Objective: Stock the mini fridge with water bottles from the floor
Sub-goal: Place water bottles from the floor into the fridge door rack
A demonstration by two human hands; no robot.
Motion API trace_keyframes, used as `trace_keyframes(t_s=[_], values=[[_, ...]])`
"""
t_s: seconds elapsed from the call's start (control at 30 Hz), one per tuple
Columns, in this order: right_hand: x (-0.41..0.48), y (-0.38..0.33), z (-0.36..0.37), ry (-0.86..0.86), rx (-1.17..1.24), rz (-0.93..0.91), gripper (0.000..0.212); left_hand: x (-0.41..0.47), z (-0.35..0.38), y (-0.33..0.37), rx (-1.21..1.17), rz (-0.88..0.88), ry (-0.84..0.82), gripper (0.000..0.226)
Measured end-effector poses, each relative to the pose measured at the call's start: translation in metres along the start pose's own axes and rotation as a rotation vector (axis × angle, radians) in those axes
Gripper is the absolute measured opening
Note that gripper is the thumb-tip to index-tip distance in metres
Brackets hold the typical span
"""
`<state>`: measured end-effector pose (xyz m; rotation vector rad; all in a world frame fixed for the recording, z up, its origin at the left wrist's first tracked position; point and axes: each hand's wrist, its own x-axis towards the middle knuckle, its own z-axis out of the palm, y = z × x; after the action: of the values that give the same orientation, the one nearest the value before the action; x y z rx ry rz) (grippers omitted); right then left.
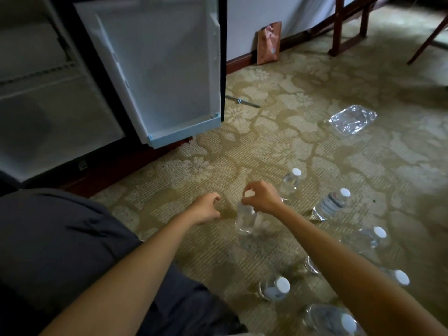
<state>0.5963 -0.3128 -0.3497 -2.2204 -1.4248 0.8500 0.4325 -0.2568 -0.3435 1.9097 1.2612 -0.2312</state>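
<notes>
The fingers of the right hand curl down round the white cap of a clear water bottle, pinching it at the neck. The cap is mostly covered by them. The bottle hangs upright below the hand and its body is blurred, so whether its base touches the carpet or sits just above it cannot be told.

The left hand is just beside it, apart from the bottle. Its fingers are loosely curled and hold nothing.

To the right and nearer the camera, more capped bottles stand on the carpet: one just behind the right hand, a labelled one, another, and one below the forearm. Two more are partly cut off by the right forearm and the frame's lower edge. A clear base peeks from under the forearm.

A dark trouser leg fills the lower left. Above it is the mini fridge, its interior dim and hard to read, with its door swung open. Farther off lie crumpled plastic wrap, a thin metal piece too small to identify, and a brown bag leaning on the wall.
</notes>
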Motion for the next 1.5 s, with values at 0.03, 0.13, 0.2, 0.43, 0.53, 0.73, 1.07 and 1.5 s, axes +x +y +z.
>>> trace_keyframes(t_s=[0.03, 0.13, 0.2, 0.43, 0.53, 0.73, 1.07, 1.5], values=[[0.004, -0.016, -0.006, -0.021, -0.029, -0.078, 0.018, 0.001, -0.008, -0.003, -0.030, -0.002, 0.005, 0.059], [0.015, -0.068, -0.021, -0.041, -0.042, -0.264, 0.016, -0.001, -0.038, -0.010, -0.125, 0.013, 0.009, 0.066], [0.021, -0.104, -0.033, -0.054, -0.016, -0.367, 0.014, 0.000, -0.063, -0.014, -0.152, 0.066, 0.030, 0.064], [0.050, -0.207, -0.074, -0.176, -0.214, -0.660, 0.023, -0.004, -0.152, -0.024, -0.259, 0.325, 0.173, 0.070], [0.070, -0.230, -0.086, -0.203, -0.173, -0.667, 0.027, 0.002, -0.178, -0.029, -0.279, 0.333, 0.280, 0.071], [0.122, -0.206, -0.051, -0.117, 0.257, -0.374, 0.040, 0.028, -0.216, -0.037, -0.551, 0.152, 0.525, 0.054], [0.196, -0.221, 0.054, 0.009, 0.503, -0.250, 0.058, 0.083, -0.249, -0.041, -0.440, 0.070, 0.750, 0.054], [0.281, -0.230, 0.074, 0.010, 0.531, -0.078, 0.055, 0.131, -0.262, -0.121, -0.274, -0.123, 0.624, 0.018]])
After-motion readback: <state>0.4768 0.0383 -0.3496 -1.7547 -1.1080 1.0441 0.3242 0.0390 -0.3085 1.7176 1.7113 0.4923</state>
